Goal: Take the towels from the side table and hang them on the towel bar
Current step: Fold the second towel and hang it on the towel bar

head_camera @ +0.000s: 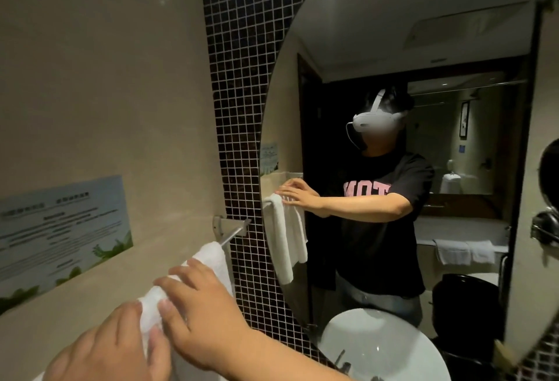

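A white towel (211,262) is draped over the metal towel bar (231,235) fixed to the beige wall at lower centre-left. My left hand (112,347) rests on the near part of the towel with its fingers pinching the cloth. My right hand (196,308) lies flat over the top of the towel, fingers spread along the bar. The bar's far end and its bracket stick out bare beyond the towel. The oval mirror (393,32) reflects both hands on the hanging towel.
A dark mosaic tile strip (239,108) runs down beside the mirror. A white basin (378,350) sits at lower right. A printed notice (63,229) is stuck on the wall at left. A small round mirror (549,181) on a chrome arm projects at the right edge.
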Demonstrator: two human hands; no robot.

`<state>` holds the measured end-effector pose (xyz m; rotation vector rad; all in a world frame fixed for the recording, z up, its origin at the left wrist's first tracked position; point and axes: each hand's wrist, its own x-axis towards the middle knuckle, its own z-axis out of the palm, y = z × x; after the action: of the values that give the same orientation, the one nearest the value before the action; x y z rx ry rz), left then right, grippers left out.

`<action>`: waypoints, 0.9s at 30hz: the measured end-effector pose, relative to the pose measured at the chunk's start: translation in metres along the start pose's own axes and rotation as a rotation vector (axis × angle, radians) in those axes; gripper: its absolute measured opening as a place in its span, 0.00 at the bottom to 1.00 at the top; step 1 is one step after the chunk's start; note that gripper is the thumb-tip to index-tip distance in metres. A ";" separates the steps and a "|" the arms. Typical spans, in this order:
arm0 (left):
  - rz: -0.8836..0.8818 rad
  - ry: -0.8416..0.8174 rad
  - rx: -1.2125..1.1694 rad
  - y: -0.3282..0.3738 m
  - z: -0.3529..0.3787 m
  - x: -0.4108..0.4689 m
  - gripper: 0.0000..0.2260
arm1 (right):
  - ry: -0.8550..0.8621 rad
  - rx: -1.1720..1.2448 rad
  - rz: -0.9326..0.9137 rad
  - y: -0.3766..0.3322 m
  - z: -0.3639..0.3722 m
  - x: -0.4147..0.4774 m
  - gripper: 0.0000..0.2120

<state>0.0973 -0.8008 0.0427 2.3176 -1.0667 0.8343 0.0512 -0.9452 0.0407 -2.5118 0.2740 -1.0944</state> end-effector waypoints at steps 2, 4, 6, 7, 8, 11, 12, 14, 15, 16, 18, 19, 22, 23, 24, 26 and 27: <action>-0.004 -0.070 -0.010 0.000 -0.002 0.000 0.25 | -0.012 0.015 0.009 -0.003 -0.001 -0.002 0.20; -0.003 -0.156 0.004 0.000 -0.006 0.002 0.26 | -0.040 0.009 0.003 -0.006 -0.003 -0.005 0.20; 0.000 -0.187 0.024 0.000 -0.009 0.007 0.28 | -0.066 -0.033 -0.008 -0.010 -0.008 -0.004 0.21; 0.006 -0.168 0.020 0.000 -0.011 0.008 0.30 | -0.072 -0.060 -0.011 -0.013 -0.011 -0.001 0.21; 0.008 -0.131 0.020 0.000 -0.013 0.010 0.31 | -0.070 -0.084 -0.009 -0.014 -0.015 0.003 0.21; 0.018 -0.062 0.075 -0.002 -0.015 0.008 0.33 | -0.042 -0.131 -0.011 -0.012 -0.018 0.006 0.22; 0.038 -0.075 0.101 -0.006 -0.012 0.007 0.34 | -0.049 -0.114 -0.011 -0.012 -0.015 0.002 0.22; 0.050 -0.133 0.137 -0.016 -0.004 0.003 0.37 | -0.068 -0.042 -0.006 -0.013 -0.009 -0.005 0.21; 0.049 -0.158 0.135 -0.020 -0.001 0.002 0.37 | -0.070 -0.016 0.000 -0.014 -0.007 -0.006 0.21; 0.048 -0.182 0.124 -0.023 0.000 0.002 0.38 | -0.069 -0.008 0.004 -0.014 -0.006 -0.006 0.21; 0.036 -0.228 0.099 -0.024 -0.005 0.003 0.37 | -0.073 -0.016 0.002 -0.016 -0.006 -0.003 0.21; 0.033 -0.228 0.094 -0.023 -0.006 0.002 0.37 | -0.078 -0.022 -0.001 -0.016 -0.006 -0.002 0.22; 0.017 -0.212 0.117 -0.028 -0.001 0.006 0.36 | -0.101 -0.004 -0.002 -0.016 -0.005 -0.003 0.25; 0.004 -0.238 0.119 -0.029 -0.002 0.008 0.36 | -0.107 0.003 -0.001 -0.017 -0.004 -0.004 0.27; -0.005 -0.263 0.137 -0.029 -0.003 0.010 0.35 | -0.104 0.002 -0.002 -0.016 -0.003 -0.004 0.28; -0.020 -0.266 0.189 -0.030 -0.009 0.008 0.33 | -0.095 -0.029 -0.018 -0.016 -0.001 -0.003 0.29; -0.020 -0.245 0.197 -0.028 -0.016 0.007 0.31 | -0.089 -0.058 -0.034 -0.014 0.000 -0.002 0.30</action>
<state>0.1178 -0.7772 0.0546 2.6456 -1.1014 0.6876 0.0498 -0.9316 0.0455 -2.6171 0.2417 -0.9981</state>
